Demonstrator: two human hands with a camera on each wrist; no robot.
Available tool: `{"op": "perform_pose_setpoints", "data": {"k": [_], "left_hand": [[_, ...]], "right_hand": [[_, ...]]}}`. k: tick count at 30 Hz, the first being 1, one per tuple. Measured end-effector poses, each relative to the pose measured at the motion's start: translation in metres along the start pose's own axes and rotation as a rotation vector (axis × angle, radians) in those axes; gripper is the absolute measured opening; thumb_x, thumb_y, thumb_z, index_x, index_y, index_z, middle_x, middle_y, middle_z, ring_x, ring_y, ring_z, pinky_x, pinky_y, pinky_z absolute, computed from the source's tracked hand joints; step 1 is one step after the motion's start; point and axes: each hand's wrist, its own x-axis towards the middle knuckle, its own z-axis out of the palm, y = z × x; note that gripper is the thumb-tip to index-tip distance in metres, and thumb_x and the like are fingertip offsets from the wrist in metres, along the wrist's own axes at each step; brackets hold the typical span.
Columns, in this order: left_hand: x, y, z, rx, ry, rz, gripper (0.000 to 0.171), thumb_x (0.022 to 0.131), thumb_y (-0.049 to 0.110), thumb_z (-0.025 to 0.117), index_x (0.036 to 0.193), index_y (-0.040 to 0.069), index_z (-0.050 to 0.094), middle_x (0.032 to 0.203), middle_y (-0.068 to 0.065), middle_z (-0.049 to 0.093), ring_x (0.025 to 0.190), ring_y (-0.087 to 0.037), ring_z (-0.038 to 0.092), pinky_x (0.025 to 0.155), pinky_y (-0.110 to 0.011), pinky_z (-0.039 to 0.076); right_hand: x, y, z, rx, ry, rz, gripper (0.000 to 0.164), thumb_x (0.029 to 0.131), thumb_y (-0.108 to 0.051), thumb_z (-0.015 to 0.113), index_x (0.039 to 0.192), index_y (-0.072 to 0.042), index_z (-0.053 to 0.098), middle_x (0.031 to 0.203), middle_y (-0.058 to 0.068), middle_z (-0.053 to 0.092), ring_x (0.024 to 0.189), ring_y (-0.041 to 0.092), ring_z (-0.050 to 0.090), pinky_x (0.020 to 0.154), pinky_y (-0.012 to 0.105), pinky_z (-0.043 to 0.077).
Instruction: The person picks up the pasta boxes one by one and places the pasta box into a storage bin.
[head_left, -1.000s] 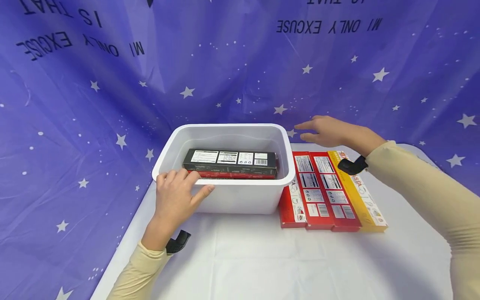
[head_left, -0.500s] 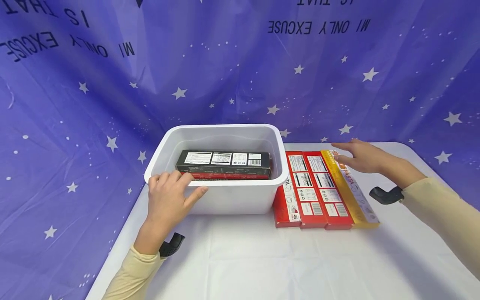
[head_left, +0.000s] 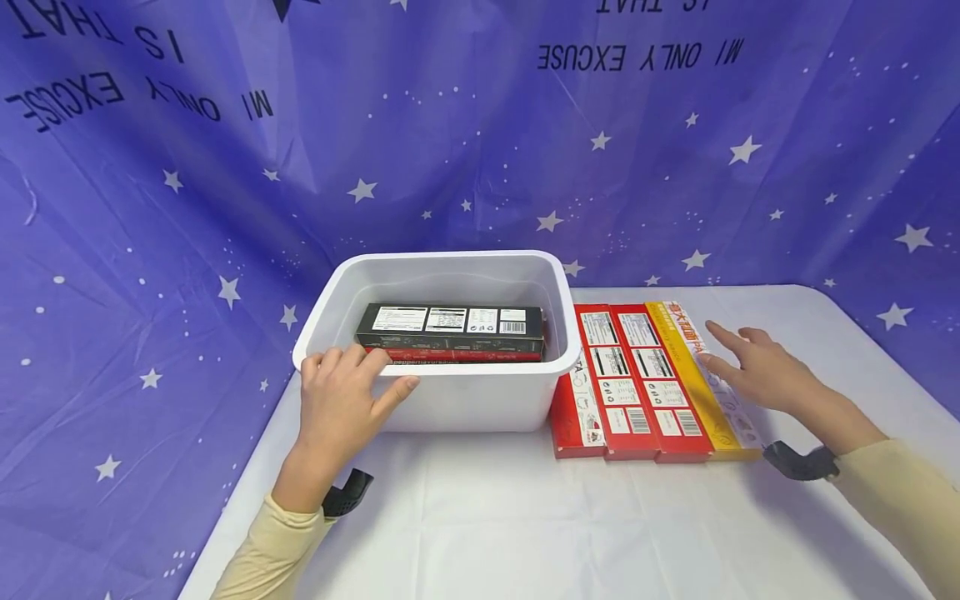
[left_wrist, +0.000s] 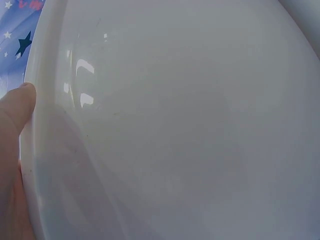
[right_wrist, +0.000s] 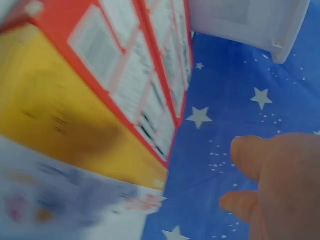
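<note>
In the head view, my left hand (head_left: 337,408) grips the front-left rim of a white plastic bin (head_left: 465,400), fingers over the edge and thumb outside. A black pasta box (head_left: 450,321) lies in the bin on top of a red box (head_left: 435,354). My right hand (head_left: 765,371) hovers beside the right edge of a yellow pasta box (head_left: 693,367), fingers extended and holding nothing. Left of that box, several red pasta boxes (head_left: 613,362) lie in a row. Up close in the left wrist view is the bin's wall (left_wrist: 175,125).
A white cloth (head_left: 480,508) covers the table. Purple star-printed fabric (head_left: 465,150) hangs behind and along the left side. The row of boxes lies close against the bin's right side.
My right hand has moved right and nearer to me, from beside the bin's back right corner to the yellow box's right edge. The left hand stays on the rim; the head view shifted slightly.
</note>
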Motion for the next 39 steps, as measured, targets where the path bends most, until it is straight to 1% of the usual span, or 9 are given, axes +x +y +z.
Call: {"op": "perform_pose_setpoints", "data": {"k": [2,9,15,20,26,34,36,39], "left_hand": [[0.0,0.0,0.0,-0.001,-0.001,-0.001,0.087,0.094,0.083,0.019,0.094,0.009,0.067,0.08,-0.014,0.061,0.081,-0.041,0.057,0.082,-0.056,0.037],[-0.001,0.0,-0.001,-0.003,-0.007,-0.005,0.085,0.094,0.082,0.021,0.093,0.009,0.066,0.081,-0.014,0.061,0.081,-0.041,0.057,0.083,-0.056,0.037],[-0.001,0.0,-0.001,0.0,-0.006,-0.011,0.086,0.094,0.083,0.02,0.093,0.01,0.066,0.081,-0.014,0.062,0.081,-0.041,0.057,0.083,-0.056,0.037],[-0.001,-0.001,0.0,0.0,0.0,-0.008,0.086,0.094,0.082,0.021,0.092,0.009,0.066,0.081,-0.014,0.062,0.08,-0.041,0.057,0.083,-0.057,0.037],[-0.001,-0.001,0.0,0.002,0.009,-0.003,0.087,0.094,0.082,0.02,0.092,0.009,0.066,0.08,-0.014,0.062,0.079,-0.041,0.056,0.083,-0.057,0.038],[-0.001,0.0,0.001,0.004,-0.001,-0.008,0.087,0.093,0.083,0.019,0.092,0.009,0.066,0.081,-0.014,0.061,0.08,-0.04,0.056,0.083,-0.057,0.038],[-0.001,0.0,0.001,0.003,-0.003,-0.007,0.087,0.093,0.083,0.02,0.093,0.009,0.066,0.081,-0.014,0.062,0.08,-0.04,0.056,0.084,-0.057,0.038],[-0.001,0.0,0.001,0.002,0.0,-0.002,0.086,0.094,0.082,0.021,0.093,0.009,0.066,0.081,-0.015,0.062,0.08,-0.04,0.056,0.085,-0.057,0.038]], "right_hand": [[-0.004,0.002,0.01,0.008,-0.009,0.019,0.082,0.103,-0.056,0.044,0.16,-0.003,0.017,0.145,0.05,0.024,0.127,0.071,0.033,0.092,0.081,0.038],[-0.015,0.005,0.045,0.037,-0.016,0.033,0.082,0.104,-0.06,0.039,0.16,-0.005,0.016,0.143,0.05,0.027,0.125,0.072,0.037,0.088,0.08,0.043],[-0.019,0.003,0.073,0.057,0.02,-0.007,0.081,0.103,-0.058,0.04,0.159,-0.002,0.021,0.14,0.05,0.033,0.119,0.069,0.045,0.083,0.074,0.049],[-0.02,0.002,0.089,0.076,0.054,0.018,0.082,0.103,-0.059,0.04,0.16,-0.005,0.017,0.143,0.049,0.028,0.118,0.068,0.042,0.084,0.074,0.049],[-0.021,0.003,0.092,0.075,0.07,0.028,0.08,0.104,-0.06,0.037,0.16,-0.007,0.015,0.145,0.048,0.025,0.12,0.068,0.04,0.085,0.076,0.046],[-0.021,0.01,0.087,0.058,0.03,0.066,0.084,0.103,-0.065,0.031,0.161,-0.006,0.013,0.143,0.051,0.024,0.119,0.071,0.039,0.083,0.077,0.045],[-0.021,0.014,0.085,0.04,0.027,0.087,0.087,0.102,-0.066,0.032,0.16,-0.006,0.012,0.141,0.052,0.025,0.116,0.071,0.041,0.082,0.077,0.046],[-0.022,0.02,0.084,0.016,0.018,0.125,0.093,0.098,-0.067,0.042,0.16,-0.005,0.01,0.136,0.052,0.026,0.111,0.07,0.042,0.079,0.076,0.048]]}}
